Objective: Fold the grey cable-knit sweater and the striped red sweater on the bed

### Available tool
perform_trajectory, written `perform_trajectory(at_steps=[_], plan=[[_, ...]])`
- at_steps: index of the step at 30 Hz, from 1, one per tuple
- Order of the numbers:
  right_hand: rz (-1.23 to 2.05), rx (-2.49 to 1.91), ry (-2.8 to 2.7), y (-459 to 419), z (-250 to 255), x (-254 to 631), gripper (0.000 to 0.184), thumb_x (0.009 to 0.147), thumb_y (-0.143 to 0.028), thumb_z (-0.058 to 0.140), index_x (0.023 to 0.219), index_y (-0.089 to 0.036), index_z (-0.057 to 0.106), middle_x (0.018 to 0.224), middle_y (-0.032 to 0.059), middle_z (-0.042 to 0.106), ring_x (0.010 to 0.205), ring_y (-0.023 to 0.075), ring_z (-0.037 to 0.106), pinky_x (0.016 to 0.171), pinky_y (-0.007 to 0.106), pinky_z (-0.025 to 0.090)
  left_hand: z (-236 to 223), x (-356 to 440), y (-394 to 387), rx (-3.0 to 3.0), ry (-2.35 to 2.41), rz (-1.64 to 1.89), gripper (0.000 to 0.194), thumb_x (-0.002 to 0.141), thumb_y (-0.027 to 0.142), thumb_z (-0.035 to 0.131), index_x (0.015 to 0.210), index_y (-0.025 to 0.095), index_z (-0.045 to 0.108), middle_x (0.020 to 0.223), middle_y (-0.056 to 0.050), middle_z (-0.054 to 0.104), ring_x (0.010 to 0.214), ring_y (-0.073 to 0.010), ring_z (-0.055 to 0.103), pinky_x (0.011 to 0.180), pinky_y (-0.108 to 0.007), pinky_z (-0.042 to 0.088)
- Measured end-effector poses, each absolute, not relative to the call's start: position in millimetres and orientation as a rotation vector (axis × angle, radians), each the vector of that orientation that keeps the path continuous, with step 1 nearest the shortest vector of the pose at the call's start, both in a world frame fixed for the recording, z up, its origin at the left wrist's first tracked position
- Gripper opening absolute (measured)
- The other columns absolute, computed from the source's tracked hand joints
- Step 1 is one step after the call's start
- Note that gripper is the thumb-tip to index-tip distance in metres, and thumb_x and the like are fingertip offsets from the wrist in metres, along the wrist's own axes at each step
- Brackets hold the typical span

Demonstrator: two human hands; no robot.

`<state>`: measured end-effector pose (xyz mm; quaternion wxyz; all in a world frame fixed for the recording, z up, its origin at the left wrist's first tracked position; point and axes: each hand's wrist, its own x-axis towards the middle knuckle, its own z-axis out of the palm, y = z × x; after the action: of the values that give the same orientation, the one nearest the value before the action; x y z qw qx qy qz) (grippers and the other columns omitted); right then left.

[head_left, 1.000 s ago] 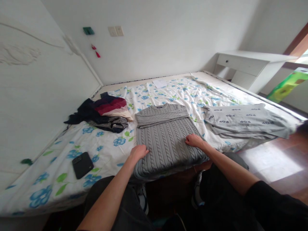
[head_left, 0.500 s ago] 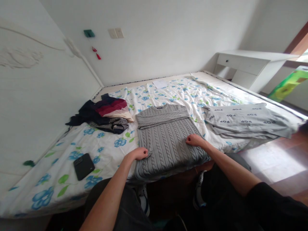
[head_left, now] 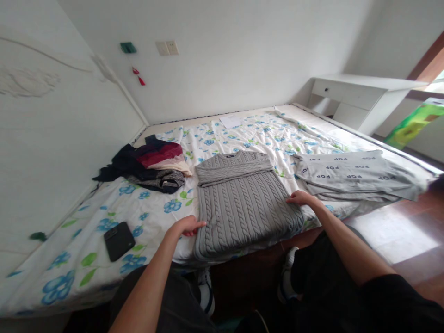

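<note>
Item: grey cable-knit sweater (head_left: 243, 217), soft, limp; take hold at side edges.
Left hand (head_left: 185, 226): open, at hem edge.
Right hand (head_left: 300, 198): open, on edge, not clamped.

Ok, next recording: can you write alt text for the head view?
A left hand and right hand are at the side edges of a folded grey cable-knit sweater on a floral bed. A POP-print garment lies to its right; a clothes pile and black phone lie to its left.

"POP" repeats across the grey T-shirt (head_left: 350, 172); the neck label (head_left: 229, 156) on the cable-knit sweater (head_left: 243, 208) is unreadable.
</note>
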<state>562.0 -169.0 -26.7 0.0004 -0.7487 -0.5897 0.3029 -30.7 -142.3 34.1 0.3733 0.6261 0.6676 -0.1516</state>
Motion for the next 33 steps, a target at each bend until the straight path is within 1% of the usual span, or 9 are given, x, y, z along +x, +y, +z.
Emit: perform_trajectory(at_steps=[4, 8, 11, 14, 19, 22, 25, 29, 33], plan=[[1.192, -2.259, -1.669, -176, -26, 568, 0.043, 0.084, -0.047, 0.096, 0.069, -0.02, 0.066, 0.055, -0.0026, 0.056, 0.053, 0.0148, 0.056, 0.054, 0.026, 0.044, 35, -33, -150, 1.546, 1.603, -0.416, 0.052, 0.083, 0.059, 0.084, 0.06, 0.022, 0.056, 0.058, -0.002, 0.06, 0.056, -0.0152, 0.055, 0.055, -0.025, 0.044], [1.314, -2.232, -1.545, -180, -20, 584, 0.05, 0.083, -0.051, 0.097, 0.067, -0.021, 0.06, 0.048, -0.0057, 0.044, 0.047, 0.0105, 0.044, 0.047, 0.023, 0.036, 42, -44, -152, 1.551, 1.617, -0.44, 0.048, 0.076, 0.053, 0.087, 0.058, 0.023, 0.055, 0.058, -0.001, 0.059, 0.054, -0.0147, 0.052, 0.051, -0.024, 0.038], [1.412, -2.225, -1.547, -182, -17, 584, 0.054, 0.083, -0.058, 0.096, 0.066, -0.021, 0.061, 0.047, -0.0032, 0.047, 0.045, 0.01, 0.042, 0.043, 0.022, 0.032, 47, -46, -155, 1.534, 1.651, -0.417, 0.053, 0.074, 0.06, 0.089, 0.058, 0.022, 0.057, 0.057, -0.002, 0.059, 0.053, -0.0148, 0.051, 0.051, -0.025, 0.04], [1.586, -2.188, -1.601, -185, -17, 577, 0.057, 0.08, -0.063, 0.097, 0.066, -0.019, 0.063, 0.052, -0.0001, 0.054, 0.047, 0.0101, 0.046, 0.043, 0.021, 0.033, 50, -42, -161, 1.469, 1.616, -0.418, 0.058, 0.068, 0.069, 0.093, 0.06, 0.02, 0.062, 0.062, -0.006, 0.066, 0.054, -0.0159, 0.055, 0.052, -0.027, 0.047], [1.729, -2.21, -1.701, -190, -16, 587, 0.059, 0.071, -0.057, 0.102, 0.06, -0.02, 0.057, 0.051, -0.0006, 0.054, 0.047, 0.0086, 0.045, 0.044, 0.02, 0.032, 52, -43, -169, 1.388, 1.507, -0.561, 0.057, 0.052, 0.058, 0.104, 0.056, 0.019, 0.063, 0.063, -0.009, 0.071, 0.053, -0.0161, 0.058, 0.048, -0.025, 0.046], [1.84, -2.172, -1.697, -194, -13, 602, 0.059, 0.069, -0.058, 0.101, 0.06, -0.021, 0.057, 0.05, -0.0026, 0.051, 0.046, 0.0081, 0.043, 0.044, 0.02, 0.031, 53, -48, -170, 1.358, 1.492, -0.591, 0.053, 0.052, 0.056, 0.103, 0.056, 0.02, 0.064, 0.064, -0.011, 0.073, 0.052, -0.0158, 0.058, 0.048, -0.026, 0.048], [1.913, -2.106, -1.686, -194, -12, 605, 0.058, 0.068, -0.06, 0.101, 0.063, -0.019, 0.06, 0.054, -0.003, 0.053, 0.048, 0.0071, 0.042, 0.044, 0.02, 0.03, 53, -49, -170, 1.344, 1.461, -0.574, 0.054, 0.054, 0.061, 0.102, 0.059, 0.02, 0.067, 0.069, -0.013, 0.075, 0.054, -0.017, 0.06, 0.049, -0.026, 0.05], [1.812, -2.145, -1.714, -191, -11, 599, 0.058, 0.072, -0.065, 0.097, 0.064, -0.019, 0.063, 0.055, -0.002, 0.054, 0.049, 0.0073, 0.042, 0.045, 0.019, 0.028, 50, -48, -169, 1.34, 1.454, -0.587, 0.058, 0.05, 0.062, 0.104, 0.057, 0.02, 0.064, 0.065, -0.011, 0.073, 0.054, -0.0174, 0.06, 0.049, -0.026, 0.048], [1.824, -2.083, -1.733, -192, -10, 607, 0.058, 0.07, -0.063, 0.097, 0.065, -0.019, 0.06, 0.056, -0.003, 0.054, 0.049, 0.0075, 0.043, 0.046, 0.02, 0.032, 54, -58, -165, 1.337, 1.454, -0.612, 0.057, 0.046, 0.058, 0.104, 0.057, 0.021, 0.062, 0.062, -0.007, 0.069, 0.056, -0.0165, 0.059, 0.049, -0.024, 0.046]])
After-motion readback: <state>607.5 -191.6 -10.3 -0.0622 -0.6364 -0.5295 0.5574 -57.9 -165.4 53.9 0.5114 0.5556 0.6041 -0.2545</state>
